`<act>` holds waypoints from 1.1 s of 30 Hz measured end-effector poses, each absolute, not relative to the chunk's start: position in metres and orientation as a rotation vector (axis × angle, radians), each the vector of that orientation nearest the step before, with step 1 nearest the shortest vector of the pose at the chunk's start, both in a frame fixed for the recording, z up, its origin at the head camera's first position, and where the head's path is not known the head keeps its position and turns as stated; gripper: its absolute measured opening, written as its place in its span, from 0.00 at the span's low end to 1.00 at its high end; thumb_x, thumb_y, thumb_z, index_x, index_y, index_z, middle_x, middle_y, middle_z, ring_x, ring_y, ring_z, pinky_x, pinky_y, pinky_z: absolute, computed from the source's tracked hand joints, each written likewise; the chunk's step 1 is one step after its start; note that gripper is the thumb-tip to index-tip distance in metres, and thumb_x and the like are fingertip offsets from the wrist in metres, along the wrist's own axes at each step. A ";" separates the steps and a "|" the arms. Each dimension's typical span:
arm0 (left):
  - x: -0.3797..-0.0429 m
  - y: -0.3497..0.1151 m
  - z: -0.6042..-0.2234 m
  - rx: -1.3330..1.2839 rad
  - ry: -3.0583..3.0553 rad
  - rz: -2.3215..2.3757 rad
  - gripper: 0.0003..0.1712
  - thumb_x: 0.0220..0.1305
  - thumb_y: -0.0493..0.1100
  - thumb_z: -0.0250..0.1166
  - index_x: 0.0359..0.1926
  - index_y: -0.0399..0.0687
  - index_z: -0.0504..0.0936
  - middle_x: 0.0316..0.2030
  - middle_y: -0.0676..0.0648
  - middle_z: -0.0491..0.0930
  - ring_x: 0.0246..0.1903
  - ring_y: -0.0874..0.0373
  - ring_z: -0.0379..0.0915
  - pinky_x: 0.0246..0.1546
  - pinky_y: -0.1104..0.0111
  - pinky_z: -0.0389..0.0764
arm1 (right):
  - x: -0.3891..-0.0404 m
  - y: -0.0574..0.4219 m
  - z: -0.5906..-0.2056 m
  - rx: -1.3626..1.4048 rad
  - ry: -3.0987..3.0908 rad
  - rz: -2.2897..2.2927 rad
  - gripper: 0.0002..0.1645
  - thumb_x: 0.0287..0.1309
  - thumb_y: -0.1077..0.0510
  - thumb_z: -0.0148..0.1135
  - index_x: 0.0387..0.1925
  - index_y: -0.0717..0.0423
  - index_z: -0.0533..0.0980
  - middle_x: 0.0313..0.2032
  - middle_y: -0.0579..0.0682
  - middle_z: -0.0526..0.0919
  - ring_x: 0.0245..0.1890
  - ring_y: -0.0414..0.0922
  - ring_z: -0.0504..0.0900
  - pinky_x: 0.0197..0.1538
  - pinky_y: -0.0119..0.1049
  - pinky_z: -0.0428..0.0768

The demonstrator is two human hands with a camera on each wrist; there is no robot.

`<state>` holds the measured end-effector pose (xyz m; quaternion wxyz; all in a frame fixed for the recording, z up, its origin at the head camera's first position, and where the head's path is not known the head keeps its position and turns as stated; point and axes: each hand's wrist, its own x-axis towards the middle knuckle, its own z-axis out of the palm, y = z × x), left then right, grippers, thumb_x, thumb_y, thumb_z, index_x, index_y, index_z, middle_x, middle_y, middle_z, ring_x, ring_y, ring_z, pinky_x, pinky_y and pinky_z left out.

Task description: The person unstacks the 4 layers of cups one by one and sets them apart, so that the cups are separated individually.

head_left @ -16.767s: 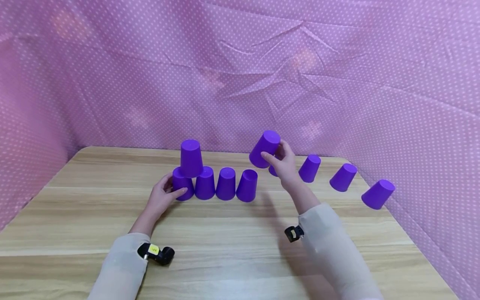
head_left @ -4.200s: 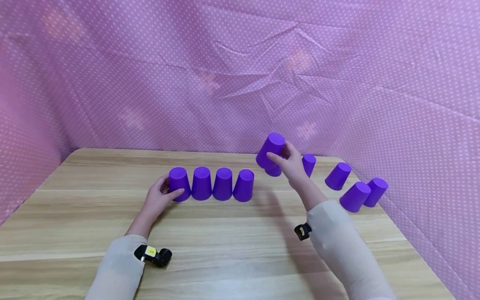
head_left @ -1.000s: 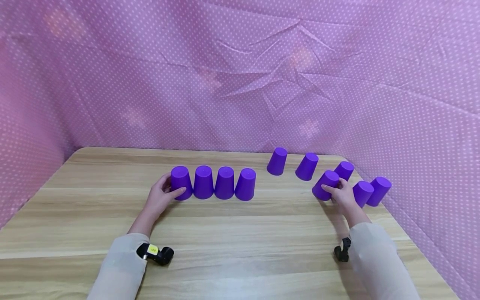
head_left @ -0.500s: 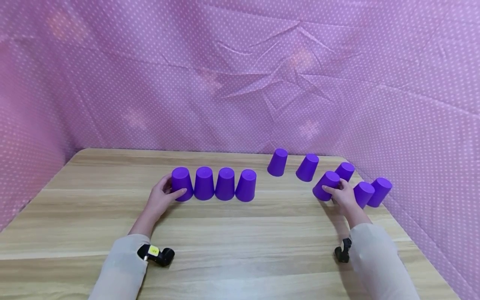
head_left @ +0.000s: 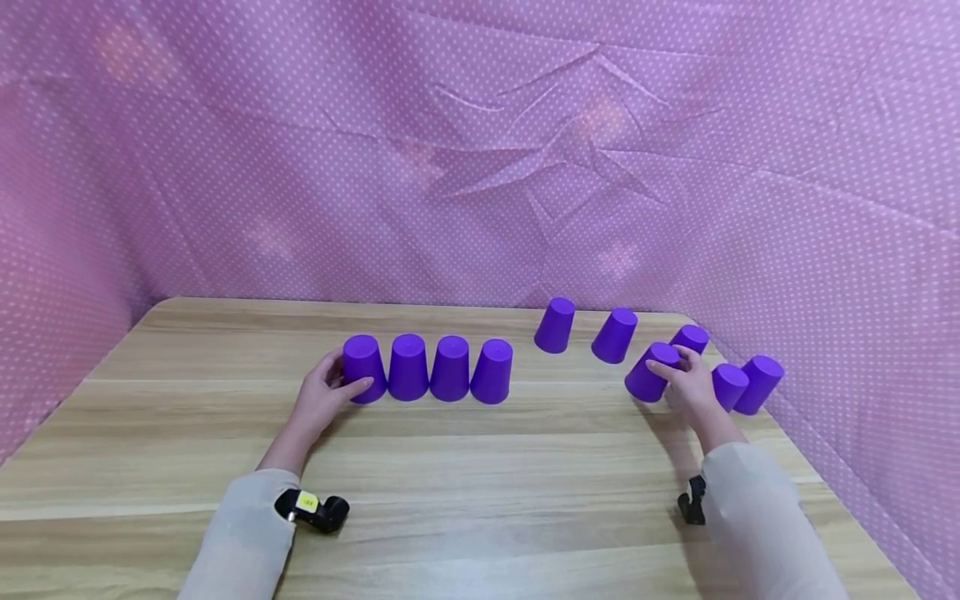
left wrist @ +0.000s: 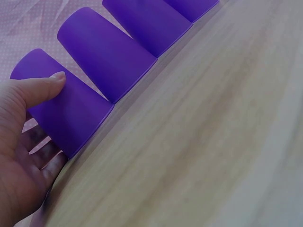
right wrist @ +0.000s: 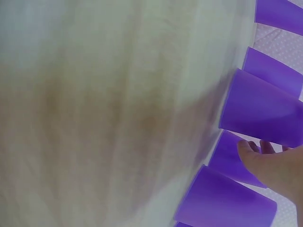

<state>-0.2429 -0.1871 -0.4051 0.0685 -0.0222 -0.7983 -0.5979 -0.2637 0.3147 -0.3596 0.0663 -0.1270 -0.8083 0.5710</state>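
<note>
Several purple cups stand upside down in a row at the table's middle left. My left hand [head_left: 318,396] holds the leftmost cup [head_left: 365,371], thumb on its near face and fingers behind; the left wrist view shows this grip on the cup [left wrist: 71,104]. On the right, another upside-down purple cup [head_left: 649,377] stands on the table. Beside its right side is my right hand [head_left: 693,387], thumb and fingers spread apart. In the right wrist view a narrow gap shows between the thumb of that hand [right wrist: 277,165] and the cup [right wrist: 265,109].
More upturned purple cups stand behind and to the right, among them a back cup [head_left: 555,327], another cup [head_left: 615,337] and a far right cup [head_left: 761,386]. Pink dotted cloth [head_left: 450,167] hangs around the wooden table [head_left: 450,500].
The cup stacked on the left row earlier is gone from there. My right hand brought a cup from the back to the right side, and its fingers have just loosened from it.
</note>
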 end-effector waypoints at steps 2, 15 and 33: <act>-0.243 -0.187 -0.404 -0.062 -2.409 -1.799 0.40 0.50 0.40 0.64 0.61 0.34 0.55 0.54 0.30 0.60 0.55 0.42 0.55 0.56 0.58 0.59 | -0.262 0.313 -0.353 -0.371 -2.429 1.755 0.46 0.50 0.56 0.60 0.63 0.65 0.44 0.59 0.67 0.52 0.58 0.58 0.55 0.60 0.46 0.55; -0.245 -0.188 -0.406 -0.064 -2.400 -1.801 0.40 0.50 0.40 0.64 0.60 0.34 0.55 0.54 0.31 0.60 0.55 0.42 0.55 0.56 0.58 0.59 | -0.267 0.315 -0.334 -0.240 -2.450 1.683 0.44 0.51 0.56 0.59 0.62 0.67 0.46 0.59 0.68 0.53 0.57 0.59 0.54 0.58 0.47 0.57; -0.244 -0.188 -0.407 -0.086 -2.390 -1.799 0.40 0.50 0.41 0.65 0.60 0.34 0.55 0.54 0.31 0.60 0.55 0.42 0.55 0.56 0.57 0.59 | -0.274 0.298 -0.302 -0.092 -2.530 1.520 0.44 0.49 0.54 0.61 0.62 0.63 0.50 0.60 0.65 0.52 0.59 0.60 0.50 0.60 0.50 0.51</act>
